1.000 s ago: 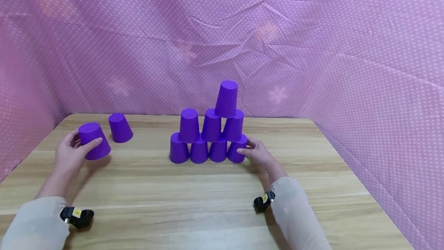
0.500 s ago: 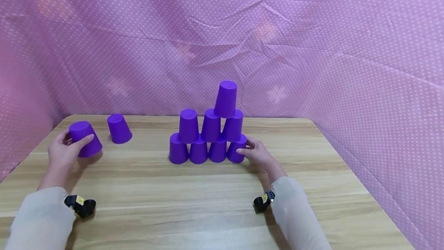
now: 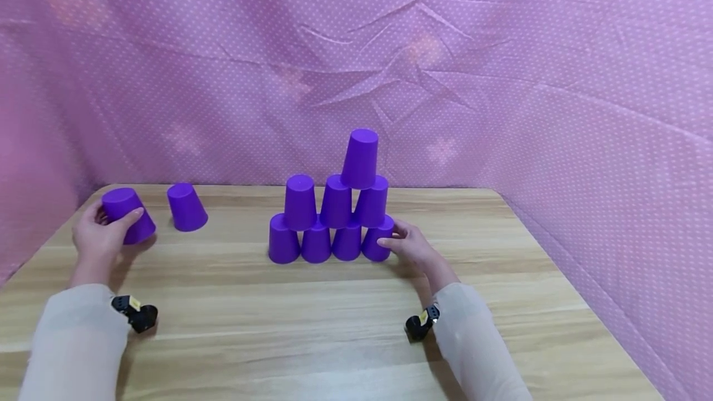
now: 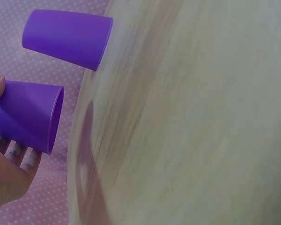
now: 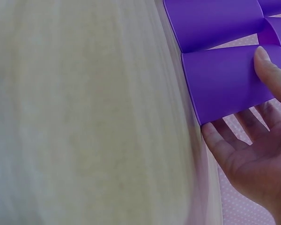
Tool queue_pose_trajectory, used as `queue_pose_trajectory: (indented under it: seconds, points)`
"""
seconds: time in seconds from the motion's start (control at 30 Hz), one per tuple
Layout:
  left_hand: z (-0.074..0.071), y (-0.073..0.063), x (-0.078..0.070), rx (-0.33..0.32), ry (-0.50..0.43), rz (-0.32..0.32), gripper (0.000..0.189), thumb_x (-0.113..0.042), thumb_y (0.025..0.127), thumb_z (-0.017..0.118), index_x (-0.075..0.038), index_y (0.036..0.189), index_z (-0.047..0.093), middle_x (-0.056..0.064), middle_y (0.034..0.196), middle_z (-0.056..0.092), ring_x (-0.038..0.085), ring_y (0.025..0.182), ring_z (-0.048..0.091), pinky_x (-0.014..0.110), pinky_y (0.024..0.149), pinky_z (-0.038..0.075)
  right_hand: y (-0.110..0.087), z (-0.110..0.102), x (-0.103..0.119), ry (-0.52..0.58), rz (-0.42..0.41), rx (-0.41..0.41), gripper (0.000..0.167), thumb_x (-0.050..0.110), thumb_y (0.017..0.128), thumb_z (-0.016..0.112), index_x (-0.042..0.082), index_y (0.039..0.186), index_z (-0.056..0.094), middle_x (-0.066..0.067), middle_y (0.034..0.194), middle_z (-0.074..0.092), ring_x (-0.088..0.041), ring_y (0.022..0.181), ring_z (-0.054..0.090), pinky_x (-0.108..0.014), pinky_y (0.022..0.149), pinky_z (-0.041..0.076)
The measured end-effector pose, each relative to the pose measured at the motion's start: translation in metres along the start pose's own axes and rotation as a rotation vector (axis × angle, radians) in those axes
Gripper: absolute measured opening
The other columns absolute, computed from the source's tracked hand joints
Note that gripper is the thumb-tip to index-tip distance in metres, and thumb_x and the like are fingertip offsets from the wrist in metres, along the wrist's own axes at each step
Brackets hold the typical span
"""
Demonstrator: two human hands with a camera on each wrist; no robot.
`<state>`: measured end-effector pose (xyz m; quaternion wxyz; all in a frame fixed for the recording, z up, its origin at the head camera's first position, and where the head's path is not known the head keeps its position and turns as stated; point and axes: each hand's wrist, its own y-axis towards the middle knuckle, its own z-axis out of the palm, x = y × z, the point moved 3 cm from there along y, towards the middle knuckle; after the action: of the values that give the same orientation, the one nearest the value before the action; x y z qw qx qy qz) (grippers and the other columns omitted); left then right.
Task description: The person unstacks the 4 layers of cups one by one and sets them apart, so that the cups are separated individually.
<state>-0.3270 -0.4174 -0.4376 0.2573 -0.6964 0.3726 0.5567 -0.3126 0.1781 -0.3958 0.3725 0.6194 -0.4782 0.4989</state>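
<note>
At the left, my left hand [image 3: 96, 240] grips an upside-down purple cup [image 3: 130, 215] between thumb and fingers. This cup tilts a little, and in the left wrist view its rim stands off the wood, apart from the shadow. Just right of it another purple cup [image 3: 187, 208] rests upside down on the table. My right hand [image 3: 414, 247] holds the rightmost bottom cup [image 3: 376, 243] of a cup stack, thumb [image 5: 270, 72] in front and fingers behind. Above that bottom row sit three cups, the middle one being a purple cup [image 3: 337, 202]. A single top cup [image 3: 359, 159] bridges the right two.
The wooden table [image 3: 312, 327] reaches back to a pink dotted cloth [image 3: 234, 79] that hangs behind and along both sides. Each wrist wears a small black camera, the left camera [image 3: 136, 314] and the right camera [image 3: 421, 325].
My left hand has moved left and slightly back with its cup, away from the stack. The right hand keeps its hold on the bottom cup, and the stack stands as before.
</note>
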Motion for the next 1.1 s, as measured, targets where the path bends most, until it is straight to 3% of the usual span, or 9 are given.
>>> queue_pose_trajectory:
  seconds: [0.27,0.37,0.53,0.63,0.97,1.1]
  points:
    - [0.001,-0.002,-0.006,-0.065,0.012,-0.010,0.083,-0.041,0.063,0.072,-0.029,0.133,0.030,-0.002,0.134,0.033,0.007,0.117,0.032,0.027,0.099,0.023,0.001,-0.001,-0.005,-0.003,0.010,-0.013,0.051,0.019,0.073,0.069,0.009,0.120,0.050,-0.007,0.109,0.055,-0.023,0.102,0.050,-0.037,0.086,0.041]
    - [0.001,-0.019,-0.021,-0.071,0.018,-0.037,0.082,-0.041,0.064,0.072,-0.027,0.133,0.030,-0.002,0.134,0.033,0.006,0.117,0.031,0.025,0.099,0.023,0.002,-0.002,-0.005,-0.002,0.007,-0.013,0.052,0.020,0.073,0.069,0.010,0.120,0.049,-0.007,0.111,0.054,-0.024,0.104,0.048,-0.038,0.087,0.040]
    - [0.004,-0.057,-0.057,-0.083,0.051,-0.054,0.075,-0.030,0.072,0.068,-0.014,0.134,0.030,0.007,0.134,0.033,0.011,0.118,0.032,0.023,0.099,0.024,0.003,-0.002,-0.004,-0.007,-0.012,-0.009,0.052,0.018,0.074,0.069,0.008,0.121,0.048,-0.009,0.114,0.053,-0.025,0.106,0.047,-0.037,0.089,0.039]
    - [0.004,-0.069,-0.069,-0.093,0.072,-0.060,0.072,-0.026,0.075,0.065,-0.011,0.135,0.028,0.010,0.135,0.031,0.013,0.120,0.030,0.024,0.099,0.022,0.004,-0.002,-0.004,-0.011,-0.016,0.000,0.053,0.018,0.074,0.068,0.006,0.121,0.047,-0.010,0.114,0.053,-0.025,0.107,0.047,-0.036,0.089,0.038]
    - [0.003,-0.067,-0.070,-0.136,0.011,-0.124,0.071,-0.022,0.072,0.068,-0.018,0.133,0.032,0.002,0.134,0.033,0.006,0.118,0.029,0.019,0.099,0.020,0.004,-0.002,-0.003,0.017,0.015,-0.002,0.049,0.011,0.075,0.067,0.009,0.120,0.049,-0.009,0.112,0.054,-0.023,0.105,0.048,-0.036,0.089,0.038]
    - [0.004,-0.068,-0.067,-0.128,-0.011,-0.113,0.071,-0.021,0.074,0.067,-0.018,0.134,0.030,0.001,0.135,0.032,0.006,0.118,0.029,0.020,0.099,0.019,0.003,-0.003,-0.003,0.022,0.017,-0.004,0.050,0.011,0.075,0.067,0.009,0.122,0.048,-0.009,0.113,0.053,-0.023,0.105,0.048,-0.035,0.090,0.038]
